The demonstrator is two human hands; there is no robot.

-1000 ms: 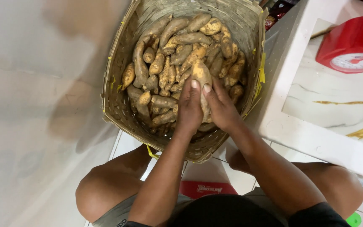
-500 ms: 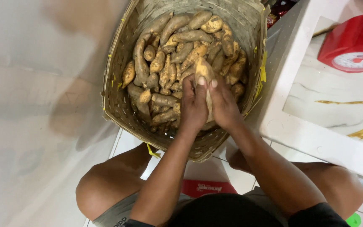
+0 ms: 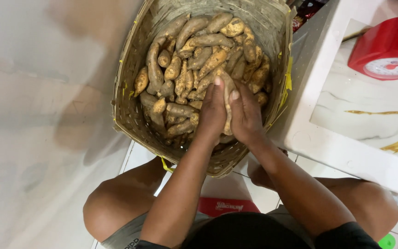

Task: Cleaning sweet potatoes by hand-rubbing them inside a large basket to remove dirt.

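1. I see one long sweet potato (image 3: 228, 99), brown and dusty with dirt.
2. It stands almost upright, pressed between my two palms.
3. It sits above the pile, near the front of the basket.

Down the left runs a pale grey wall (image 3: 38, 115), smooth and blotchy, with soft brownish shadows falling across it. Below, white floor tiles (image 3: 139, 157) show between thin grout lines, and a red packet (image 3: 226, 206) lies flat on them. Over on the right sits a white table (image 3: 342, 147) with a marble-look top veined in gold. A red kitchen scale (image 3: 388, 48) with a round white dial stands on it near the far edge. The light is soft and even, no hard glare.
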